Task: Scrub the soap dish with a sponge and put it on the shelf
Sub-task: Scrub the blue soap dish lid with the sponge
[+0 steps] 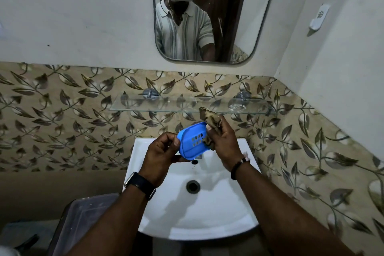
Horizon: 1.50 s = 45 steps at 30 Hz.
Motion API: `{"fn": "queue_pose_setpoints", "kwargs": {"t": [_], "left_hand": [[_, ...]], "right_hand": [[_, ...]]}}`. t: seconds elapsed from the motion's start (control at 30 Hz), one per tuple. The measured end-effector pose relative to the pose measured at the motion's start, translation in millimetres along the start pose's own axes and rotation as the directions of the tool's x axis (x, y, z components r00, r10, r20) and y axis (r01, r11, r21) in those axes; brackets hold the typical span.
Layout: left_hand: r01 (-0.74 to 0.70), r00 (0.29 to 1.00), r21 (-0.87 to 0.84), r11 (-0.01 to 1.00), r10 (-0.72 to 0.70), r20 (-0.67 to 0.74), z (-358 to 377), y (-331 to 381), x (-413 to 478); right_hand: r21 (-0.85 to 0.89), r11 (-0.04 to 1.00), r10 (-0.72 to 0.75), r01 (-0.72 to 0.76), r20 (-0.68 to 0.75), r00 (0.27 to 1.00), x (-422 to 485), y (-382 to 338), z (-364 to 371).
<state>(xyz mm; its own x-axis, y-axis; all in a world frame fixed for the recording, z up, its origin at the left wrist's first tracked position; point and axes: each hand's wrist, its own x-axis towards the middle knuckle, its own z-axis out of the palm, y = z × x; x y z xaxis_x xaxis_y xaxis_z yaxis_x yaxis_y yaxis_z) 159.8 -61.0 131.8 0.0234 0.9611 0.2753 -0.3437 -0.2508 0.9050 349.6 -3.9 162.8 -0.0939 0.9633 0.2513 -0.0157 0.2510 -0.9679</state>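
soap dish [192,141] is held above the back edge of the sink [166,216], pinched by curled fingers of the left hand [160,156] | sponge [209,119] is gripped by the right hand [223,144] and pressed against the dish's right end | glass shelf [155,106] is fixed behind

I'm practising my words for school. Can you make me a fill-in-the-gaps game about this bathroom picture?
The left hand holds a soap dish coloured ____. The right hand grips a brown ____. Below both hands is a white ____ with a drain.
Missing words: blue; sponge; sink.
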Motion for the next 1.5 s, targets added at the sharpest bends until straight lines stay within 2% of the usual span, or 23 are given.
{"fn": "queue_pose_setpoints", "kwargs": {"t": [0.13,0.27,0.43,0.57,0.67,0.73,0.77,0.83,0.9,0.97,1.03,1.13,1.2,1.27,1.33,1.4,1.5], "left_hand": [[-0.035,0.993,-0.026,0.999,0.032,-0.109,13,-4,-4],[-0.086,0.983,-0.04,0.995,0.078,-0.167,25,-8,-5],[-0.126,0.963,-0.067,0.99,0.106,-0.25,36,-10,-3],[-0.151,0.953,0.08,0.985,0.167,-0.252,32,-20,-3],[-0.136,0.973,0.175,0.975,0.165,-0.165,28,-27,-8],[-0.106,0.983,0.168,0.98,0.129,-0.133,21,-26,-7],[-0.084,0.985,0.143,0.986,0.104,-0.139,17,-23,-3],[0.012,0.98,0.098,0.995,0.008,-0.199,7,-10,8],[0.155,0.976,0.189,0.97,-0.122,-0.179,-3,5,19],[0.255,0.965,0.326,0.91,-0.259,-0.032,-12,11,24],[0.326,0.932,0.308,0.894,-0.358,0.055,-18,13,24],[0.391,0.917,0.107,0.914,-0.397,0.042,-15,14,20],[0.411,0.911,-0.021,0.911,-0.411,0.03,-9,10,16],[0.409,0.912,-0.143,0.901,-0.41,0.022,-3,2,11],[0.408,0.906,-0.24,0.881,-0.424,-0.018,4,-4,8],[0.406,0.896,-0.292,0.866,-0.44,-0.061,10,-8,6],[0.391,0.892,-0.322,0.863,-0.441,-0.098,18,-17,3]], "right_hand": [[0.347,0.927,0.207,-0.142,-0.159,0.965,-9,1,21],[0.516,0.83,0.35,-0.211,-0.186,0.918,-15,-4,35],[0.589,0.742,0.483,-0.32,-0.139,0.865,-25,-3,54],[0.587,0.746,0.466,-0.315,-0.122,0.877,-27,-3,53],[0.563,0.775,0.413,-0.288,-0.106,0.904,-23,-5,44],[0.479,0.849,0.302,-0.223,-0.093,0.949,-18,-7,35],[0.377,0.907,0.234,-0.19,-0.075,0.969,-16,-7,29],[0.039,0.995,0.089,-0.091,0.045,0.995,-11,-5,14],[-0.257,0.965,-0.005,0.062,0.216,0.976,-5,-3,-1],[-0.43,0.887,-0.035,0.166,0.295,0.955,0,-3,-11],[-0.495,0.84,-0.057,0.223,0.326,0.943,3,-3,-16],[-0.474,0.848,-0.079,0.235,0.325,0.942,7,-6,-19],[-0.437,0.873,-0.107,0.215,0.259,0.96,7,-7,-17],[-0.457,0.868,-0.162,0.196,0.112,0.98,4,-2,-10],[-0.642,0.753,-0.244,0.143,-0.071,0.967,-4,8,-1],[-0.789,0.608,-0.363,0.092,-0.173,0.916,-14,17,5],[-0.898,0.42,-0.512,0.133,-0.113,0.851,-23,21,9]]}}
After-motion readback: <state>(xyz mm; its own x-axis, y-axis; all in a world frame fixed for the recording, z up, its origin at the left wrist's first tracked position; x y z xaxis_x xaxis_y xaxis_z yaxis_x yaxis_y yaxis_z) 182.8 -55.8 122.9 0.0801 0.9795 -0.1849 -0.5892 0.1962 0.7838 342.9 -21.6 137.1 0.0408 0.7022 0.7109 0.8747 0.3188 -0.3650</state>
